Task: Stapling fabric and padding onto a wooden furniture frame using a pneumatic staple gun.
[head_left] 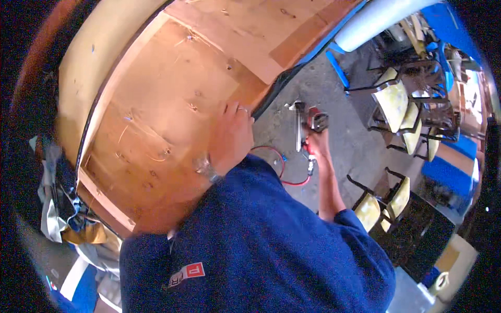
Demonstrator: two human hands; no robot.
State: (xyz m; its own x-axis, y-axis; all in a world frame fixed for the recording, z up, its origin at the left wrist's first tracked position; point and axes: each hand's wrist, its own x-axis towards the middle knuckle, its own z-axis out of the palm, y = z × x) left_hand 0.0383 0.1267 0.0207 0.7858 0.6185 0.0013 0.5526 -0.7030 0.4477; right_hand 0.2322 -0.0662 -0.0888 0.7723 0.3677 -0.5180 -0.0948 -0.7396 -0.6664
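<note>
A large upholstered piece [172, 99] lies with its bare wooden underside facing up, filling the upper left. My left hand [232, 134], with a ring and a wristwatch, rests on the wood near its right edge. Its fingers are stretched out, and nothing shows in them. Off to the right, apart from the wood, my right hand [318, 143] is closed round the handle of a red air stapler [314, 119] with a long silver magazine. A red air hose [298, 183] hangs from the stapler's handle.
Several dark-framed chairs with pale yellow patterned seats [394, 104] stand on the grey concrete floor [344, 141] at the right. A white roll [370, 26] lies at the upper right. Piled cloth and scraps [94, 235] are at the lower left. Loose strands stick out of holes in the wood.
</note>
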